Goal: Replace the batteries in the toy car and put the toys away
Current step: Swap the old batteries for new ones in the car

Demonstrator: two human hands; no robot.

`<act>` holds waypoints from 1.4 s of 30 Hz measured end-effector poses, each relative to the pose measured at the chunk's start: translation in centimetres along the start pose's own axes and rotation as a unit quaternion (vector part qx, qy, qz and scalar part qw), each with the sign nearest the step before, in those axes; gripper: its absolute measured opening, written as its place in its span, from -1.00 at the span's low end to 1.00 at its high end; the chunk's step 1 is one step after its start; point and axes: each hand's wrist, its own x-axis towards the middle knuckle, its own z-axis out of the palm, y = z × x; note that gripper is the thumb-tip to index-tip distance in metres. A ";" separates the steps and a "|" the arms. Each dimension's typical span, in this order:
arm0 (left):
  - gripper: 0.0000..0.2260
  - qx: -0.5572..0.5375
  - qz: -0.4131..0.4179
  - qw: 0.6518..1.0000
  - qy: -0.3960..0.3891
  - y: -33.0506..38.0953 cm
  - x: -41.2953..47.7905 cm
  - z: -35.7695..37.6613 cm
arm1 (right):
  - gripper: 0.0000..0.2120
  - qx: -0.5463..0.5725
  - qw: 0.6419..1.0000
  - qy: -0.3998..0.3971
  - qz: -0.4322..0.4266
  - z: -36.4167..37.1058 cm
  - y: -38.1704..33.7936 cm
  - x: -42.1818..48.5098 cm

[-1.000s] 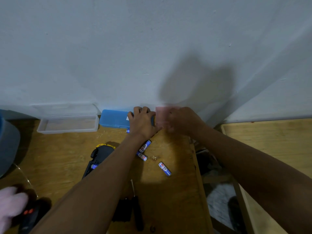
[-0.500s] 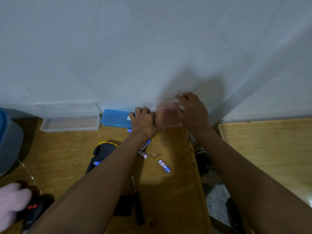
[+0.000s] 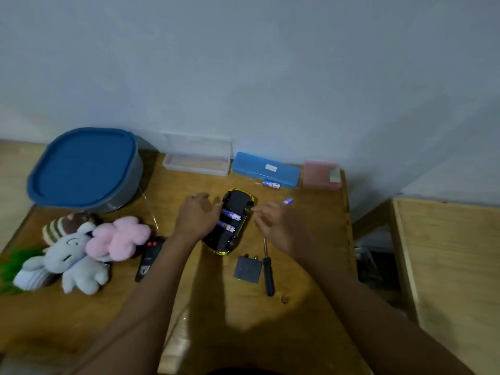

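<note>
The yellow toy car point(image 3: 230, 226) lies upside down in the middle of the wooden table point(image 3: 311, 266), its battery bay open with two blue batteries point(image 3: 229, 221) inside. My left hand point(image 3: 196, 219) rests against the car's left side, fingers relaxed. My right hand point(image 3: 276, 226) hovers at the car's right side, its blurred fingertips close together near a wheel. One loose battery point(image 3: 288, 201) shows just beyond that hand, and another point(image 3: 271, 184) lies by the blue case point(image 3: 266, 170). The black battery cover point(image 3: 248, 269) and a screwdriver point(image 3: 268, 272) lie in front of the car.
Plush toys point(image 3: 81, 250) and a black remote point(image 3: 150, 257) lie at the left. A blue-lidded container point(image 3: 84, 169), a clear box point(image 3: 197, 161) and a pink box point(image 3: 320, 174) stand along the wall. A small screw point(image 3: 284, 299) lies near the front. A second table point(image 3: 446, 266) stands across a gap.
Both hands have come back from the wall, where they were at the pink box, to either side of the car. The pink box now stands against the wall.
</note>
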 end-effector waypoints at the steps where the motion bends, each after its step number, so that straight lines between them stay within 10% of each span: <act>1: -0.54 -0.013 -0.029 0.999 -0.036 -0.9 -0.4 -0.1 | -0.77 0.002 1.000 -0.008 -0.003 0.6 -0.9 0.5; 14: -0.77 -0.183 -0.103 0.966 -0.151 -2.8 -3.0 1.1 | -0.78 -0.261 0.964 -0.046 -0.033 3.7 -5.3 4.7; 24: -0.72 -0.263 -0.148 0.932 -0.202 -2.5 -2.9 2.6 | -0.82 -0.331 0.912 -0.068 -0.231 3.7 -2.6 5.5; 32: -0.78 -0.311 -0.139 0.914 -0.222 -2.4 -2.9 1.8 | -0.74 -0.261 0.938 -0.137 -0.185 2.7 -2.7 7.1; 42: -0.85 -0.352 -0.090 0.909 -0.204 -3.2 -3.9 0.9 | -0.87 -0.158 0.957 0.002 -0.244 3.6 -2.9 5.4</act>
